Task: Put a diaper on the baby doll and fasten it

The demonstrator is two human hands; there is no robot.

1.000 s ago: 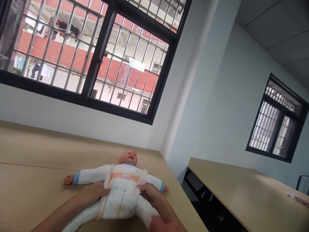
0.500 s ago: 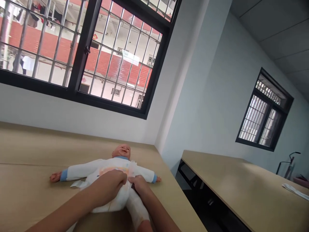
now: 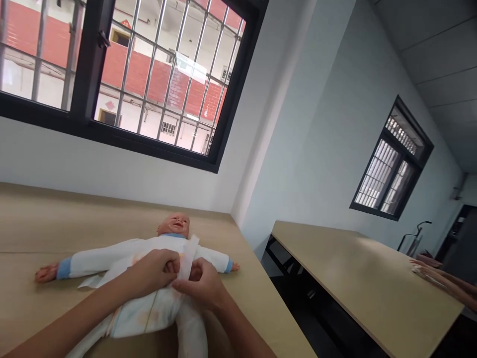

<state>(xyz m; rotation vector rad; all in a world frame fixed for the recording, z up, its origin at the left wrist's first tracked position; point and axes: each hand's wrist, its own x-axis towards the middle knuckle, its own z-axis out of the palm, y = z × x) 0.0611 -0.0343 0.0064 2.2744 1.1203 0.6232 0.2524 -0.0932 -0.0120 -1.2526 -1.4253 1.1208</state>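
Directly between left hand [image 3: 158, 271] and right hand [image 3: 205, 286] stands a white diaper tab [image 3: 189, 256].

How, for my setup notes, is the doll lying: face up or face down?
Face up: the doll lies on the table, face showing, arms spread.

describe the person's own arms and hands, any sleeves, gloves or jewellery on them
The left grip and right grip are bare human hands, with no gloves. The left forearm and right forearm are slim and uncovered as far as the frame shows: no sleeve, watch, bracelet or marking visible. Rings can't be ruled out, since some fingers are hidden.
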